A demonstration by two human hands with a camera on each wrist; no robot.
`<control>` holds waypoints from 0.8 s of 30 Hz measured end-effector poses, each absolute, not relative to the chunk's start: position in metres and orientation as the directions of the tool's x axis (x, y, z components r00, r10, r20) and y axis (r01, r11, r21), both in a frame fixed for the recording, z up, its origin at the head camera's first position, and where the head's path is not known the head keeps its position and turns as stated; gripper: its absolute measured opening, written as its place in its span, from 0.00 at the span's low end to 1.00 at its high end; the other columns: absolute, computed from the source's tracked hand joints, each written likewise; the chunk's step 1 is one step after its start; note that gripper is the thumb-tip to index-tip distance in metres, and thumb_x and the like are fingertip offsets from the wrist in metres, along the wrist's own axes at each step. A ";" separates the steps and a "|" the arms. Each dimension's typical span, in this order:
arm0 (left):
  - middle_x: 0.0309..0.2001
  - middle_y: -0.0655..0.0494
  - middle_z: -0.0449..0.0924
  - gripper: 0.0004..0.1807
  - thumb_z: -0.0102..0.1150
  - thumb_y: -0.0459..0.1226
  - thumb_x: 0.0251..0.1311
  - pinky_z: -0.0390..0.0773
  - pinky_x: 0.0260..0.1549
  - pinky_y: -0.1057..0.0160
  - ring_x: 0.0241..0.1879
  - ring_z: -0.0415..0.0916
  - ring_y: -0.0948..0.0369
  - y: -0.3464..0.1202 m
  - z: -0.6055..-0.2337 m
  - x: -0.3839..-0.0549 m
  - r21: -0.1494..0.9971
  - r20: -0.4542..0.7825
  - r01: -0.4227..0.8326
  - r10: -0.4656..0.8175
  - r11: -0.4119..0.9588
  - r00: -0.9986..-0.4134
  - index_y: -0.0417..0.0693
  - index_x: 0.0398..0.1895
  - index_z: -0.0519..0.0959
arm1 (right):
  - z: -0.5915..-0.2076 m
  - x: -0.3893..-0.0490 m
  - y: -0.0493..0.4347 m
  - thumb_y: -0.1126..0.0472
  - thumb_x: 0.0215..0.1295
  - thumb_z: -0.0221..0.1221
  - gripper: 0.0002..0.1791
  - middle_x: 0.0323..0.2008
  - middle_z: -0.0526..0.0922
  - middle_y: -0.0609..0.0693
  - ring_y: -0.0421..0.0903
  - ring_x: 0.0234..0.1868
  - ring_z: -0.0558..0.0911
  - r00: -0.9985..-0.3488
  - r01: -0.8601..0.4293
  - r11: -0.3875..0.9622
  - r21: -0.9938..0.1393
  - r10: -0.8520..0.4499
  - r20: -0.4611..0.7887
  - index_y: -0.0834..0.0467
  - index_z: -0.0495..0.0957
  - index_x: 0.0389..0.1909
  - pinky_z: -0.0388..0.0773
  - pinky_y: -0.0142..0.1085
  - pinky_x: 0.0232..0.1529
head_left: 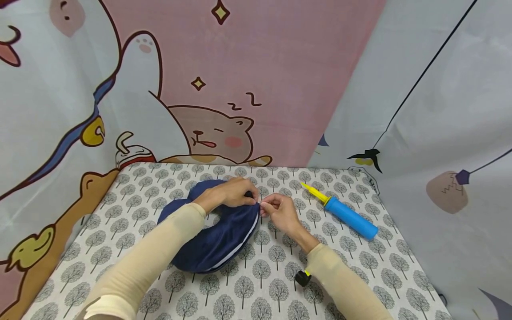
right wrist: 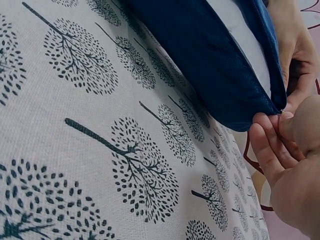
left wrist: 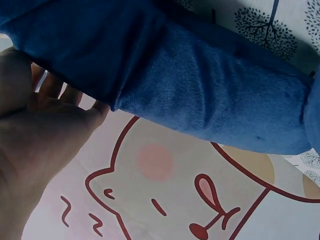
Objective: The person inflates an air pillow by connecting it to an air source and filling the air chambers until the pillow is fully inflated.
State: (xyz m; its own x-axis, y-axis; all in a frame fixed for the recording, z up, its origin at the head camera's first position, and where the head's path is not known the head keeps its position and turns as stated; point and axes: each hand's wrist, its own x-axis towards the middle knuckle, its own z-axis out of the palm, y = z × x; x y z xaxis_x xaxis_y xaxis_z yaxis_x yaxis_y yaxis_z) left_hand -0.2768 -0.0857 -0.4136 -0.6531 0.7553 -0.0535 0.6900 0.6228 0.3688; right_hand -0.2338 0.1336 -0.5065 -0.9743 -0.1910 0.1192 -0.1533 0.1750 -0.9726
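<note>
A navy plush U-shaped neck pillow (head_left: 218, 242) lies on the table, partly hidden by the left forearm. Along its right edge the zipper is undone, and a white inner (right wrist: 245, 37) shows through the gap. My left hand (head_left: 234, 192) grips the pillow's far right end, thumb and fingers at its edge; the left wrist view shows the plush cover (left wrist: 175, 85) beside that hand. Close by, my right hand (head_left: 282, 212) pinches the end of the zipper between thumb and fingers. The zipper's slider is hidden or too small to make out.
To the right lies a blue hand pump (head_left: 352, 218) with a yellow nozzle pointing away. A small black and yellow object (head_left: 302, 278) sits partly under the right forearm. The tree-print tablecloth (head_left: 244, 289) meets printed curtains at the back and sides.
</note>
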 end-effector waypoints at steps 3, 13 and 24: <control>0.43 0.61 0.93 0.06 0.70 0.39 0.78 0.81 0.62 0.50 0.48 0.85 0.61 -0.085 -0.413 -0.276 0.371 -0.042 0.691 0.754 0.621 -0.655 0.57 0.40 0.92 | -0.505 -0.232 0.134 0.74 0.77 0.67 0.02 0.36 0.92 0.65 0.65 0.37 0.93 -0.970 -0.174 0.185 -0.967 -0.200 0.136 0.71 0.86 0.44 0.94 0.55 0.44; 0.45 0.60 0.93 0.06 0.70 0.39 0.79 0.86 0.58 0.51 0.48 0.86 0.60 -0.087 -0.414 -0.280 0.396 -0.036 0.635 0.702 0.663 -0.711 0.57 0.40 0.93 | -0.501 -0.225 0.139 0.71 0.78 0.67 0.03 0.38 0.93 0.64 0.62 0.38 0.93 -0.954 -0.240 0.260 -0.936 -0.240 0.178 0.65 0.88 0.42 0.94 0.57 0.45; 0.40 0.58 0.92 0.08 0.70 0.36 0.78 0.85 0.51 0.55 0.40 0.83 0.61 -0.095 -0.416 -0.292 0.406 0.032 0.642 0.692 0.650 -0.721 0.52 0.37 0.92 | -0.493 -0.203 0.138 0.69 0.78 0.69 0.04 0.35 0.93 0.63 0.58 0.35 0.93 -0.913 -0.335 0.313 -0.889 -0.340 0.225 0.61 0.89 0.40 0.87 0.32 0.33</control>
State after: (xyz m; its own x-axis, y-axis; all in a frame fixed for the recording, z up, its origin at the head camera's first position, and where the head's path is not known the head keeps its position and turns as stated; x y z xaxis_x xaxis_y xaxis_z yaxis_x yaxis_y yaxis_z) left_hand -0.2916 -0.0955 -0.4158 -0.7209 0.6923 0.0322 0.6422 0.6498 0.4065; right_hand -0.2033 0.1381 -0.4930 -0.9133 -0.3398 0.2246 -0.3349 0.3126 -0.8889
